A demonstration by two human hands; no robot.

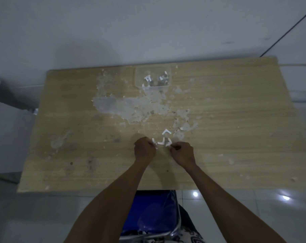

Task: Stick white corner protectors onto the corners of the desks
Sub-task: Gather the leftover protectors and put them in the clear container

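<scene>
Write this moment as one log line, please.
left hand: pinching white corner protector | right hand: pinching another | loose protectors on desk | clear tub behind

Desk (236,120): matt wood-grain top, showing rough whitish patches. Container (153,76): clear plastic. Floor (254,207): glossy tile, reflecting lights.

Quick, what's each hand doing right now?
Left hand: fingers curled, pinching a white corner protector.
Right hand: fingers curled, pinching another white piece.
</scene>
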